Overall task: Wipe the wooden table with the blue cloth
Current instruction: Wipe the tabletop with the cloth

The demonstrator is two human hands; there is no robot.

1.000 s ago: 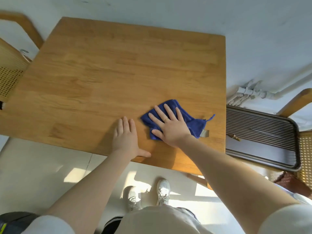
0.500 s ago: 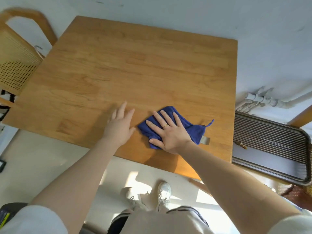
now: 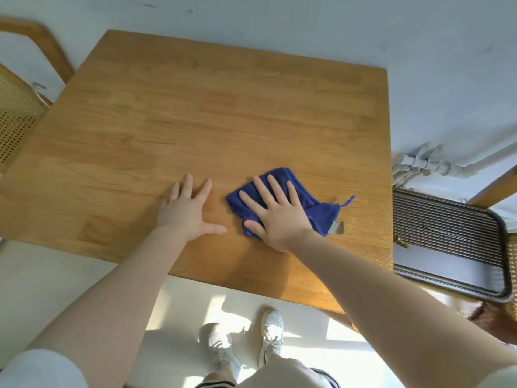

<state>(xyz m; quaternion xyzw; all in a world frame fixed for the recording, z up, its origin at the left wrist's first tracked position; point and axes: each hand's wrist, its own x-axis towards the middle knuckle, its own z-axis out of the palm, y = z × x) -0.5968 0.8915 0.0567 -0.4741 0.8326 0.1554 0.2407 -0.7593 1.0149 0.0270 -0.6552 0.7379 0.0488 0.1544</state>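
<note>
Blue cloth [image 3: 310, 208]: we see it crumpled on the near right part of the wooden table [image 3: 195, 113], a grey tag and a small loop at its right end.
Right hand [image 3: 275, 212]: our palm lies flat on the cloth, fingers straight and spread, thumb out to the left; a ring shows on one finger.
Left hand [image 3: 186, 212]: flat on bare wood just beside the cloth, not touching it, fingers spread, thumb pointing toward the cloth.
Right of table: a ridged metal tray [image 3: 447, 242] and white pipes [image 3: 425, 165].
Left of table: a cane-backed chair [image 3: 16, 113].
Below: our white sneakers [image 3: 271, 336] on the pale floor.
</note>
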